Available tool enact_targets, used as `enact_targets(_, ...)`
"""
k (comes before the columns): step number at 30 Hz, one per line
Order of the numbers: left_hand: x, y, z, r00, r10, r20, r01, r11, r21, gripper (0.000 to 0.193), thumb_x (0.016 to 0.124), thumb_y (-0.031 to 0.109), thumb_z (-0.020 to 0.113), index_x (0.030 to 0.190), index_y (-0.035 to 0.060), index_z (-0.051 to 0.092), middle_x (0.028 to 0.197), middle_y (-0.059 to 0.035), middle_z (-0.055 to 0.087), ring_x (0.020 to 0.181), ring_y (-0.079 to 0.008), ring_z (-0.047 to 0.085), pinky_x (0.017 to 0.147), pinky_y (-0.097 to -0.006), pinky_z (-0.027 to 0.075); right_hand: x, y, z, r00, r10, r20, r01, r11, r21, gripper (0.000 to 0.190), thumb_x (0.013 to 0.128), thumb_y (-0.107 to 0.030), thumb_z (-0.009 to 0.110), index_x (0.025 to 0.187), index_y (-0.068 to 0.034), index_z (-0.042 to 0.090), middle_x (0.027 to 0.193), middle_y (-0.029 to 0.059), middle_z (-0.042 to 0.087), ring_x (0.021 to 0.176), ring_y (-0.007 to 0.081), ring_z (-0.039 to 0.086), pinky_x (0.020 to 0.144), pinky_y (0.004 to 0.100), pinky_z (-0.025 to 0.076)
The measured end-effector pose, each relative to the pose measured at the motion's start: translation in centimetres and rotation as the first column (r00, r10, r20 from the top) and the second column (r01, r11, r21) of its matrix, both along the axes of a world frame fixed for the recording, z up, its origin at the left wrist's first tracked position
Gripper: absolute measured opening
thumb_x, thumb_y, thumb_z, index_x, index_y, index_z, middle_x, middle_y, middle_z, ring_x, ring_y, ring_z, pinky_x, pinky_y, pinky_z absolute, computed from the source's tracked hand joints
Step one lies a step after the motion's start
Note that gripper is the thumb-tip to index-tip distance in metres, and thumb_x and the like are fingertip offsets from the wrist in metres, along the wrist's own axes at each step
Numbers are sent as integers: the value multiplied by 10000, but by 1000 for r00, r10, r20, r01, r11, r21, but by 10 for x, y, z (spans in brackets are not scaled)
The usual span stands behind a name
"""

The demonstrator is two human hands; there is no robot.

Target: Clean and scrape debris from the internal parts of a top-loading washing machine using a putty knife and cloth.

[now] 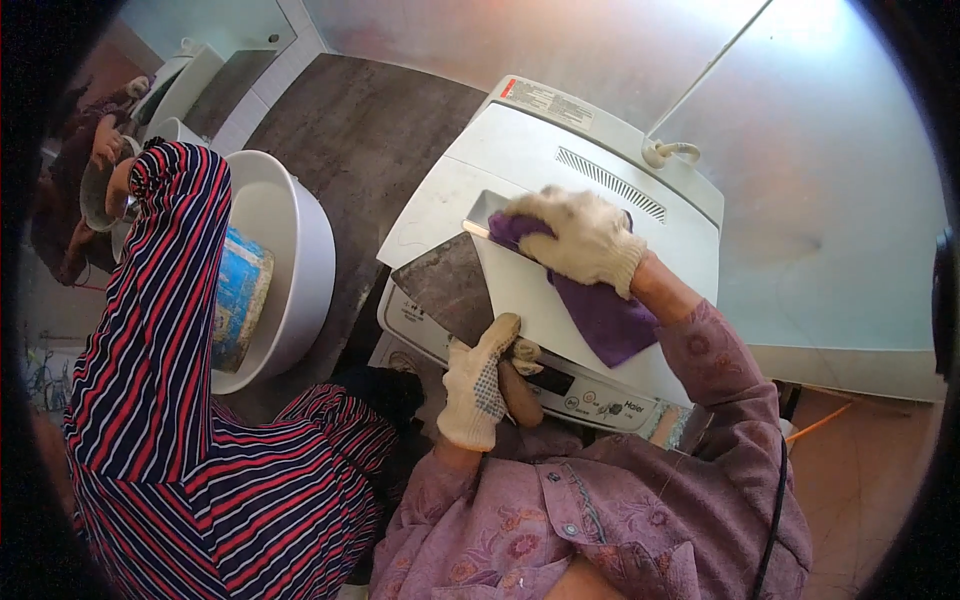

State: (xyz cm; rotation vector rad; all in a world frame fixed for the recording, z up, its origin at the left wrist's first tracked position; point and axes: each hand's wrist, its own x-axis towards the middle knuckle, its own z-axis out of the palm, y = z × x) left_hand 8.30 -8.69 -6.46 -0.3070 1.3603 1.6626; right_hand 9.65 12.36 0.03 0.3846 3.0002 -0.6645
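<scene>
A white Haier top-loading washing machine [540,161] stands before me, its lid down. My right hand [581,240], in a white knit glove, presses a purple cloth [611,319] against the recessed grip at the lid's edge; part of the cloth hangs over the lid. My left hand [480,382], in a matching glove with blue dots, holds a wide scraper by its wooden handle [520,394] near the control panel. The scraper's dark, fan-shaped metal blade [450,285] points away from me, over the lid's front left corner.
Close on my left is a person in a striped top [157,322], beside a large white basin [311,262] holding a worn blue bucket [244,292]. A dark countertop [360,120] runs behind. A hose fitting [660,154] sits at the machine's back, by the glossy wall.
</scene>
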Motion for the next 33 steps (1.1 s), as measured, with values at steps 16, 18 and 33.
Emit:
enact_targets(16,12,-8,-22,743,-139,-655,152,988,-38,309,867,51,626,1174,69,643,972,-183,668,789,-233,684,698,-314,583,-39,6,19,852,194,486,-309,936,167,343,743,-175,585,1028,-11,682,956,206,683,938,339,667,791,435,540)
enact_targets(18,11,-10,-18,548,-272,-791,185,962,-203,269,883,70,620,1148,26,644,966,-176,662,789,-225,679,694,-303,583,-25,15,24,819,206,535,-315,942,120,344,736,-178,566,1015,-21,689,946,200,685,915,333,671,786,432,541)
enact_targets(33,0,3,-2,989,47,-142,-14,975,223,240,916,100,620,1006,-120,647,807,-172,658,648,-196,663,577,-307,591,196,114,49,389,-321,864,-25,933,358,363,714,-246,632,1054,-142,706,1013,153,686,951,314,659,846,378,525)
